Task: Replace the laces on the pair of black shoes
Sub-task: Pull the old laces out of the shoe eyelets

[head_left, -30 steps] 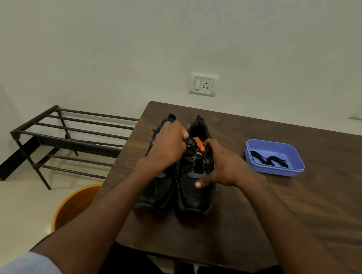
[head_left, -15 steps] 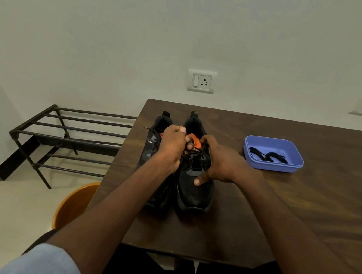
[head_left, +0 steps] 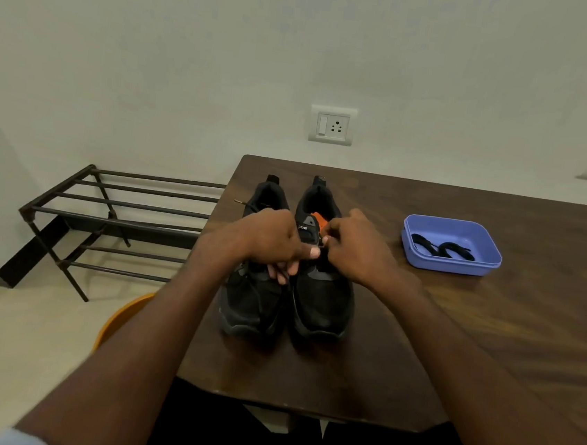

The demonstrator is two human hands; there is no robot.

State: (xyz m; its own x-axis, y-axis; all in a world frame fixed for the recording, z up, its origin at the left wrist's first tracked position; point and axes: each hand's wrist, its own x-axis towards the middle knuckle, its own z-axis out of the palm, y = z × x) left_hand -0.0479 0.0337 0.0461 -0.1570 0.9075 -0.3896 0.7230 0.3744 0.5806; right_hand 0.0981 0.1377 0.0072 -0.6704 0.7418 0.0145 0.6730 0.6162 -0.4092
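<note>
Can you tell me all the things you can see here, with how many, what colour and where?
shoes: two, black, side by side on the table near its left end, toes toward the person
table: one, dark brown wood, against the wall
tray: one, blue-purple, on the table right of the shoes
laces: black, lying in the tray; count hard to tell
rack: one, black metal bars, on the floor left of the table
tub: one, orange, on the floor by the table's left edge, partly hidden
wall sockets: two, white, on the wall above the table
left hand: one, over the shoes, fingers curled
right hand: one, over the right-side shoe, fingers pinching at its lacing
</note>
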